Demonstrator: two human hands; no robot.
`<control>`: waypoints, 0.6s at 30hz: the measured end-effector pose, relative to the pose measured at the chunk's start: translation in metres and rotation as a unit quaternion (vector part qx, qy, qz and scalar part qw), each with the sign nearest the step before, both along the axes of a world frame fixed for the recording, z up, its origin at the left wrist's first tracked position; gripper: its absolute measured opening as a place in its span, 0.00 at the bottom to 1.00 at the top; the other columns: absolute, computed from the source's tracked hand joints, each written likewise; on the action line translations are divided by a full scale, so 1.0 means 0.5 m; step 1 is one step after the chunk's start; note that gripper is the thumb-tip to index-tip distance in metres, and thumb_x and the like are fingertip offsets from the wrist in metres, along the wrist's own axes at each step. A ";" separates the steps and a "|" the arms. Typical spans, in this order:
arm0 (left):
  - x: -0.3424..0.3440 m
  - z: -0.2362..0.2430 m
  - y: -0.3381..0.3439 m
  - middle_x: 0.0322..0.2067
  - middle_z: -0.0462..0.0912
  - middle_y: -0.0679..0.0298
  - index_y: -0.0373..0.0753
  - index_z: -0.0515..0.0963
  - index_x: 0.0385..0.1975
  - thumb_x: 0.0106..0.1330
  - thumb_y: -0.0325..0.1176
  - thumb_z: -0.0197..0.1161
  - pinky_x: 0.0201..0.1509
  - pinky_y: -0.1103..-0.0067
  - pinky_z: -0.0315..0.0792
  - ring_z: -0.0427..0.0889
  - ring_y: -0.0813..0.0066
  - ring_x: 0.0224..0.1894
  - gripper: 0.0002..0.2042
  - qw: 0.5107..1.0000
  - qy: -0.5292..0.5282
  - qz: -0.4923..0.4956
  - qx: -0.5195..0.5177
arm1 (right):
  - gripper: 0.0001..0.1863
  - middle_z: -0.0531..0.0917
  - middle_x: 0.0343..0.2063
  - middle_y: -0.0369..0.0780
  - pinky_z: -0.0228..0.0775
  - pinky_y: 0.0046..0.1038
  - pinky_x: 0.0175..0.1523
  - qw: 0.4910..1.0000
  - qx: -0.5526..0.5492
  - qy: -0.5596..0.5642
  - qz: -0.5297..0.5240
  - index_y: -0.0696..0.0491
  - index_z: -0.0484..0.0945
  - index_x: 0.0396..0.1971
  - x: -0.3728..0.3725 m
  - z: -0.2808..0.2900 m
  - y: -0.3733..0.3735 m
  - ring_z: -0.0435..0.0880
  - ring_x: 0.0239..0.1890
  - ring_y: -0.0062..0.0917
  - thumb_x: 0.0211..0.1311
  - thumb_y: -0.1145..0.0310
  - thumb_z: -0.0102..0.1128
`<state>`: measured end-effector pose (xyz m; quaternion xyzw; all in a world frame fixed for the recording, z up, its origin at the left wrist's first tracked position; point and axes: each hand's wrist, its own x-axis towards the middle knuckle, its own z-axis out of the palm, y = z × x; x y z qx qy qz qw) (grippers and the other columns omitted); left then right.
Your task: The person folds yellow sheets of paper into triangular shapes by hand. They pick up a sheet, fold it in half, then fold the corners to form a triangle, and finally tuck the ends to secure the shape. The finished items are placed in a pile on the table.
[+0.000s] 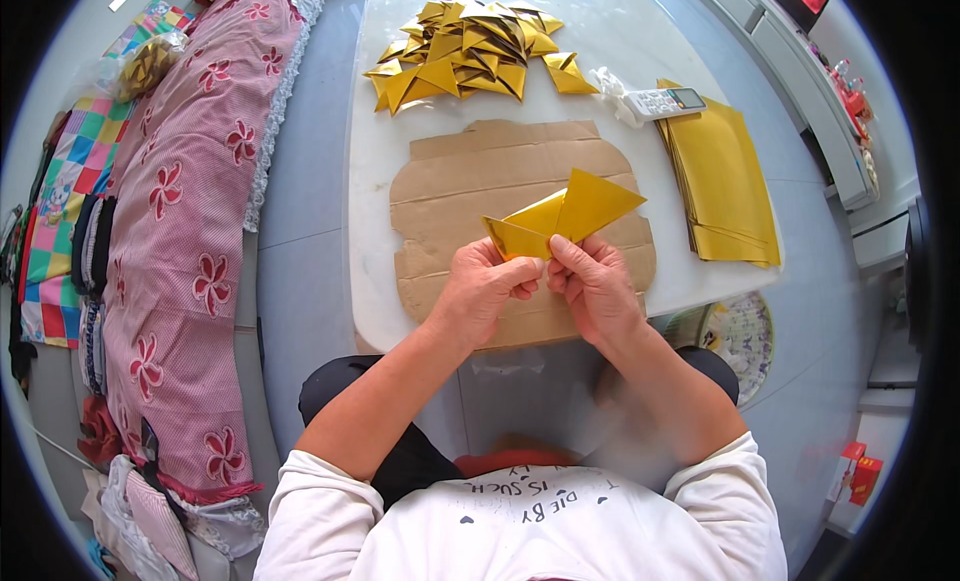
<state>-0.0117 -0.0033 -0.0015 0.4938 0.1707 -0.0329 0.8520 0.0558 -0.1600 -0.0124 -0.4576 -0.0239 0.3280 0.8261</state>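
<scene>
Head view: one folded gold sheet (538, 220) found pinched between my left hand (482, 289) and right hand (602, 286), over the cardboard (500, 171) on the white table (371, 231). It lies just beyond my thumbs, to the far side, its long axis running left to right, right end angled away from me. My left hand grips toward the left end; my right, gripping about the middle, is nearer the crease. The pointed right flap (598, 202) stands free of my fingers.
</scene>
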 end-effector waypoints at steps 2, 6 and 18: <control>0.000 0.000 -0.002 0.32 0.83 0.66 0.37 0.81 0.37 0.60 0.27 0.68 0.36 0.81 0.76 0.80 0.80 0.31 0.07 1.000 0.004 -0.001 -0.006 | 0.06 0.80 0.25 0.30 0.66 0.17 0.35 1.000 -0.002 -0.003 0.001 0.52 0.81 0.33 0.000 -0.006 -0.001 0.74 0.27 0.12 0.67 0.66 0.64; 0.000 0.002 -0.010 0.32 0.83 0.67 0.37 0.81 0.37 0.60 0.28 0.69 0.36 0.81 0.76 0.80 0.80 0.31 0.07 1.000 0.007 0.007 -0.017 | 0.06 0.81 0.26 0.31 0.66 0.17 0.35 1.000 -0.010 -0.017 0.008 0.52 0.81 0.34 -0.007 0.002 0.001 0.74 0.28 0.12 0.67 0.66 0.64; -0.008 0.007 -0.006 0.34 0.84 0.65 0.35 0.80 0.38 0.62 0.26 0.66 0.39 0.81 0.74 0.80 0.80 0.34 0.06 0.991 -0.116 0.043 0.050 | 0.06 0.82 0.31 0.33 0.70 0.19 0.41 0.994 0.005 -0.106 0.037 0.56 0.82 0.39 -0.002 0.016 -0.011 0.77 0.34 0.15 0.65 0.72 0.65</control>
